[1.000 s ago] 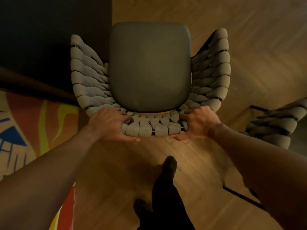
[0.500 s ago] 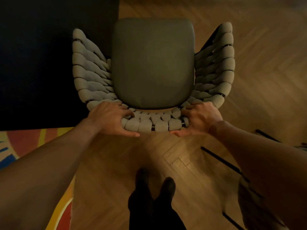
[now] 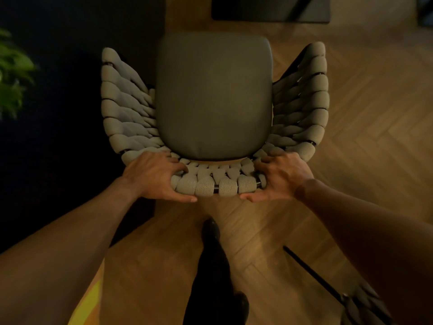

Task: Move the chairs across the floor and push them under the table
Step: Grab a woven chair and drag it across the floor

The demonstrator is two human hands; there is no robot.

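Note:
A chair (image 3: 214, 95) with a grey seat cushion and thick woven rope back and arms stands below me on the wooden floor. My left hand (image 3: 155, 175) grips the left part of its curved backrest, fingers curled over the rope. My right hand (image 3: 280, 177) grips the right part of the backrest the same way. A large dark surface (image 3: 58, 113), apparently the table, fills the left side, and the chair's left arm overlaps its edge. A second rope chair (image 3: 360, 306) shows partly at the bottom right, with its thin black leg.
A green plant (image 3: 11, 73) sits at the far left. A dark rectangular object (image 3: 269, 8) lies on the floor at the top. A colourful rug corner (image 3: 89, 306) shows at the bottom left. My dark-clothed legs and shoes (image 3: 210, 266) stand behind the chair on herringbone parquet.
I have stepped forward with the chair. The rug slid out of view at the left, the second chair dropped to the bottom right, and a plant and dark floor object appeared.

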